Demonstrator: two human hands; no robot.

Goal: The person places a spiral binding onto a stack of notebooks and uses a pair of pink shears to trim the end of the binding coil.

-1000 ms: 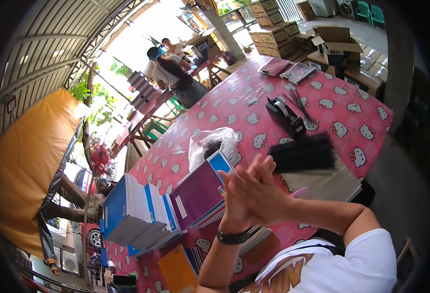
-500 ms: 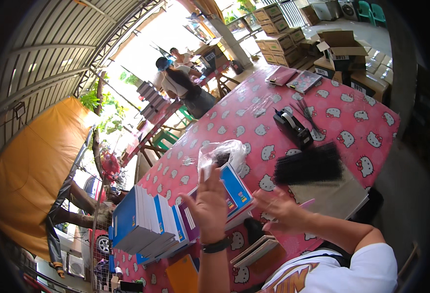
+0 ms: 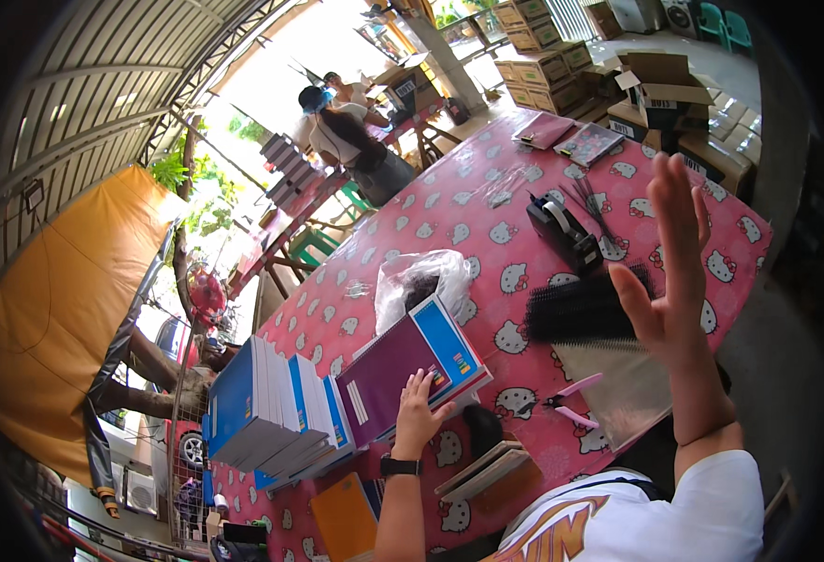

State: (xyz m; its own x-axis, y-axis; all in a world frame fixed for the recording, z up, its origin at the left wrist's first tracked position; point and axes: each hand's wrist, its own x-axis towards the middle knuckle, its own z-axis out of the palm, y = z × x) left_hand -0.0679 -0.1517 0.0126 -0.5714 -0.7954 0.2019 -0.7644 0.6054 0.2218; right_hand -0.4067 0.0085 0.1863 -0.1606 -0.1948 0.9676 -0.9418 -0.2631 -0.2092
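A purple notebook with a blue band (image 3: pixel 384 375) lies slanted on top of a small pile at the middle of the table. My left hand (image 3: pixel 417 414) is open, its fingers stretched over the notebook's near edge. Raised in the air on the right is my right hand (image 3: pixel 669 272), open and holding nothing, in front of a bundle of black spiral binding coils (image 3: pixel 581 314). The coils lie on a beige-grey flat sheet (image 3: pixel 623 393). Beside that sheet are pliers with pink handles (image 3: pixel 576 412). Stacks of blue-covered notebooks (image 3: pixel 253 403) stand left of the purple one.
Behind the notebooks sits a clear plastic bag (image 3: pixel 445 272) with something dark inside. A black tape dispenser (image 3: pixel 566 234) and thin dark rods (image 3: pixel 595 208) lie farther back on the pink table (image 3: pixel 468 201). Two people work at another table. Cardboard boxes (image 3: pixel 543 80) are piled far right.
My left hand has come down onto the purple notebook, which now shows more fully. My right hand has risen and moved right, uncovering the pliers.
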